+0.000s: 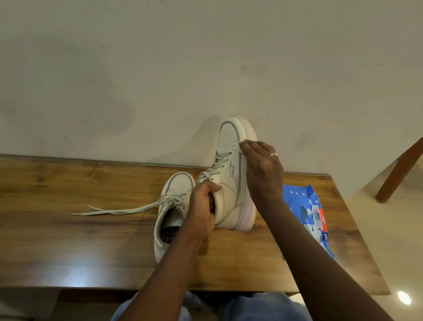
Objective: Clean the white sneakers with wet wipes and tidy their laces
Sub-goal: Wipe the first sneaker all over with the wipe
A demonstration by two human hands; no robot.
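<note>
Wiping looks under way: left hand [202,205] grips the raised sneaker [228,187] by its collar, mid-surface. Right hand [263,169] bunches its fingers on the sole edge; whether they pinch a wipe, I cannot tell. Second sneaker [173,208] waits alongside, laces [125,210] loose. Pack [310,211] lies near the right edge.

The upright sneaker [228,187] is off-white with a grey side stripe and a faintly pink sole; the lying sneaker [175,190] is off-white, with pale grey laces [115,211]. The desk [48,223] is brown woodgrain, the wipes pack [303,205] is blue, white and orange-red, and the trousers [269,317] are light blue.
</note>
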